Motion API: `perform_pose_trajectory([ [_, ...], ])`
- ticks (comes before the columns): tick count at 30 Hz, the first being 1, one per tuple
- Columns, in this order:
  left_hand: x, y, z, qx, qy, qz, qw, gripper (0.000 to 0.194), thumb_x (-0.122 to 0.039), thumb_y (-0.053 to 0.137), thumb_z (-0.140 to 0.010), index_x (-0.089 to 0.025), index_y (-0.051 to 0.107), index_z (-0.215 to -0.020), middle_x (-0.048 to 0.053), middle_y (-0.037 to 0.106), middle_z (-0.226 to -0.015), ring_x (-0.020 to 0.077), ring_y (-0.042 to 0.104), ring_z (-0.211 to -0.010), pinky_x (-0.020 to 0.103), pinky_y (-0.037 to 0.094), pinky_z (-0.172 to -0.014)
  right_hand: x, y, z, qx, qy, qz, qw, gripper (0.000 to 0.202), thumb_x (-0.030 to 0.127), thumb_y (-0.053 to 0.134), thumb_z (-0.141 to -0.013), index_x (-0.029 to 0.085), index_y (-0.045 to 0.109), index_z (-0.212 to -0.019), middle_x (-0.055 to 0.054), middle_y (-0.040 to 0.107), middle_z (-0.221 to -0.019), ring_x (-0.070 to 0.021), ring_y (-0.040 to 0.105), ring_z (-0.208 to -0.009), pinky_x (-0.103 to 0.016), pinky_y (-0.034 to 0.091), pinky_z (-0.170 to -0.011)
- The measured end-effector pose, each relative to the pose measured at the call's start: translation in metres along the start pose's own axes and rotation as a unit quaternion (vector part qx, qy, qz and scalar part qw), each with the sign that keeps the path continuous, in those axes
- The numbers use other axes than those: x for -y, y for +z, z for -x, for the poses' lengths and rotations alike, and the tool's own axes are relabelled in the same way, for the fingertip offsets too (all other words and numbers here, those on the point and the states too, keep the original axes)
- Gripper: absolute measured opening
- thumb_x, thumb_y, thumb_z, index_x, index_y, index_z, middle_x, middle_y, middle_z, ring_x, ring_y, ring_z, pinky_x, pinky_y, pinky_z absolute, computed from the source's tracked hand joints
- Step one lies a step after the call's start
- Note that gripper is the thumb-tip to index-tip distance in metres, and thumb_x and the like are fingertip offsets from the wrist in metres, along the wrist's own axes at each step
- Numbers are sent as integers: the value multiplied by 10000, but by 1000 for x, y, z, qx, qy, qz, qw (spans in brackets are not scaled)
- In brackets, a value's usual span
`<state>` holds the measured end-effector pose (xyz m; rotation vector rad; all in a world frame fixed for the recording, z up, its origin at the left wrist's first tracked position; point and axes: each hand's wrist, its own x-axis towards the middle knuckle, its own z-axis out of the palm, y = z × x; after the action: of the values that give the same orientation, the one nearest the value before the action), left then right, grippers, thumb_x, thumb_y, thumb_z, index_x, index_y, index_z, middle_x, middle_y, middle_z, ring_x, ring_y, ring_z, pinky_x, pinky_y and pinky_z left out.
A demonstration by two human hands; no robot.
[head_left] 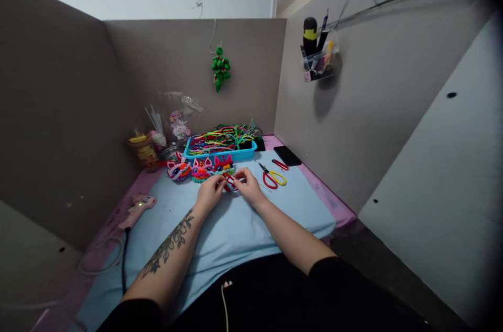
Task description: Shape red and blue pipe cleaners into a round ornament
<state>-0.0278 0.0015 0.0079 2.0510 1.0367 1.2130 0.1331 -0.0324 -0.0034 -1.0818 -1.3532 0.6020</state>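
Note:
My left hand (211,188) and my right hand (248,185) meet near the middle of the cloth. Between their fingertips is a small red and white looped piece (229,180) that looks like bent pipe cleaner; the fingers hide part of it. Just beyond them sit several colourful craft animal heads with pointed ears: a pink and purple head (179,169), a pink-eared head (201,169) and a red-eared head (223,164). Scissor-like snips (270,179) with red and yellow handles lie open to the right of my right hand, near a small red-handled tool (280,165).
A blue tray (236,155) full of coloured stems stands at the back. A black phone (287,155) lies at right, a pink glue gun (137,210) with a lit green light at left. A tub (143,151) stands back left. Partition walls enclose the table.

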Motion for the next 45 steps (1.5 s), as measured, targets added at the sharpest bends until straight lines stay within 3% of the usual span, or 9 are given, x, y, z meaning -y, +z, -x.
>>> perform_pose_trajectory([
  [3, 0, -1, -2, -39, -14, -12, 999, 124, -303, 571, -773, -207, 632, -724, 13, 600, -671, 159, 490, -596, 267, 367, -621, 7, -4, 5, -36, -109, 127, 985, 57, 239, 582, -735, 220, 585, -789, -60, 558, -967, -219, 526, -988, -382, 419, -892],
  [7, -1, 0, -4, -102, -29, 3, 994, 154, -316, 540, -788, -187, 607, -736, 20, 598, -697, 163, 516, -651, 275, 396, -660, 10, 1, 12, -12, -160, 205, 966, 84, 262, 570, -782, 222, 619, -838, -79, 581, -916, -233, 539, -938, -375, 430, -874],
  [10, -1, 5, -4, -121, -44, 54, 990, 145, -323, 569, -762, -183, 597, -737, 18, 595, -708, 163, 528, -685, 275, 411, -689, 3, 10, 15, 23, -133, 214, 968, 221, 263, 554, -794, 229, 582, -1010, -73, 621, -987, -220, 576, -886, -345, 458, -812],
  [14, -1, 11, -3, -72, -81, 139, 984, 161, -342, 563, -764, -182, 561, -748, -12, 555, -638, 135, 517, -601, 248, 406, -603, -7, 17, 13, 20, -61, 203, 977, 299, 275, 538, -802, 246, 535, -1099, -39, 658, -969, -191, 604, -737, -330, 476, -726],
  [24, 2, 6, -7, -47, -79, 132, 987, 156, -327, 566, -737, -172, 543, -737, -17, 559, -616, 122, 541, -573, 244, 417, -588, -16, 18, 5, 6, -50, 18, 999, 257, 204, 532, -765, 228, 611, -1008, -36, 647, -1022, -175, 636, -872, -312, 512, -788],
  [29, -3, 5, -8, -44, -103, 145, 983, 181, -344, 576, -721, -166, 544, -725, -25, 560, -573, 116, 547, -544, 229, 416, -555, -15, 17, 4, 1, -32, -28, 999, 209, 192, 537, -752, 216, 604, -948, -25, 647, -945, -165, 651, -814, -285, 529, -725],
  [33, -7, 3, -8, -41, -123, 151, 980, 182, -342, 585, -701, -167, 539, -715, -25, 564, -546, 103, 505, -497, 219, 398, -512, -10, 16, 4, 5, -20, -41, 999, 178, 186, 539, -737, 203, 601, -903, -17, 646, -874, -155, 649, -745, -274, 526, -687],
  [38, -5, 2, -8, -36, -94, 130, 986, 166, -324, 576, -705, -160, 550, -705, -33, 536, -546, 97, 489, -510, 213, 379, -521, -6, 13, 4, -7, -12, -17, 1000, 154, 203, 551, -723, 196, 613, -863, -14, 652, -828, -154, 625, -723, -279, 514, -685],
  [45, 5, 3, -8, -6, -77, 106, 991, 214, -360, 594, -725, -150, 603, -761, -8, 580, -602, 115, 518, -549, 229, 396, -551, -6, 13, 2, -5, 13, -74, 997, 157, 210, 570, -703, 186, 592, -856, -7, 634, -792, -145, 626, -683, -266, 507, -664],
])
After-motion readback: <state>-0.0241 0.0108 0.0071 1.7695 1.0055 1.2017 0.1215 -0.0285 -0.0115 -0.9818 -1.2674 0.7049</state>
